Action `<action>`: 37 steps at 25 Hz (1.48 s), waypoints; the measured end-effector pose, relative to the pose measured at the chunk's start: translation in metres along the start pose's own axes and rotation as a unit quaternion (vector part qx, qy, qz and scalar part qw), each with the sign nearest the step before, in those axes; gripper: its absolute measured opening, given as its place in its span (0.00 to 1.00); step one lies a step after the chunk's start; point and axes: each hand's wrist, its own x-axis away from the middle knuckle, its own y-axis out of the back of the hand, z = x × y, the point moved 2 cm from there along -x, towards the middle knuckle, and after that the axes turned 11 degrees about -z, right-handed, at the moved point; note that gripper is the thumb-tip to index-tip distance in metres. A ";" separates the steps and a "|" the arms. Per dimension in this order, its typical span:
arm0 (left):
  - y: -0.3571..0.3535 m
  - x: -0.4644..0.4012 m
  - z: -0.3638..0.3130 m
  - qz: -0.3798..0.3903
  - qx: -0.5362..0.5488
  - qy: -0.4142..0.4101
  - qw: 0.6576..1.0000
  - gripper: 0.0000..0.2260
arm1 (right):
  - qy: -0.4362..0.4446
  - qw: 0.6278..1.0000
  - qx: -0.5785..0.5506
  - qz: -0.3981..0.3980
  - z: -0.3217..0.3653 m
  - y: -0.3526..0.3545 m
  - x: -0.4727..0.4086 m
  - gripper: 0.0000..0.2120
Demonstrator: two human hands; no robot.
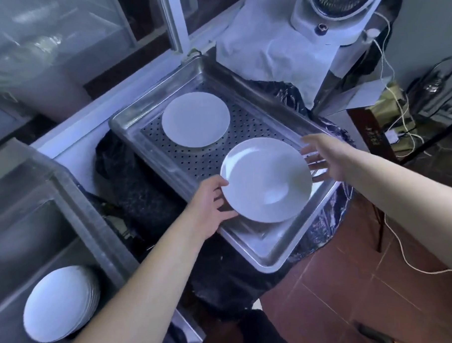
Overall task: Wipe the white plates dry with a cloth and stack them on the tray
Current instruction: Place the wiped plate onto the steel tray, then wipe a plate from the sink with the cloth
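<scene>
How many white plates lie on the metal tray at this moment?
2. One plate lies upside down at the far end of the tray. The other plate is at the near end, face up, gripped by the left hand. More may be hidden beneath them.

A floor of reddish-brown tiles is seen at the lower right, crossed by a pale cord. A white fan is set at the top right above a white sheet. Black plastic sheeting is draped over the support. White frame bars are seen behind.
</scene>
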 end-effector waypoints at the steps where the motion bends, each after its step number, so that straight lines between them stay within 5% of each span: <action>1: -0.009 -0.010 -0.002 -0.005 -0.008 0.004 1.000 0.07 | -0.002 1.000 0.002 -0.003 0.003 -0.001 -0.012 0.16; 14: -0.032 -0.053 0.004 -0.032 0.001 0.030 0.999 0.07 | -0.004 1.000 0.011 -0.023 -0.009 -0.016 -0.062 0.17; 18: -0.023 -0.050 0.001 -0.041 -0.035 0.004 0.999 0.19 | 0.062 0.993 0.081 -0.065 -0.003 -0.014 -0.046 0.21; 22: 0.022 -0.022 -0.007 -0.041 -0.092 -0.126 0.987 0.35 | 0.304 0.920 0.240 -0.064 0.014 -0.036 0.016 0.27; 28: 0.172 0.066 0.043 -0.212 -0.176 -0.296 0.914 0.31 | 0.550 0.787 0.263 0.096 -0.021 -0.145 0.149 0.26; 32: 0.294 0.119 0.120 -0.441 -0.222 -0.180 0.851 0.30 | 0.559 0.742 0.262 0.260 -0.087 -0.231 0.206 0.26; 37: 0.390 0.158 0.198 -0.498 -0.219 -0.045 0.838 0.33 | 0.537 0.679 0.343 0.364 -0.162 -0.299 0.245 0.26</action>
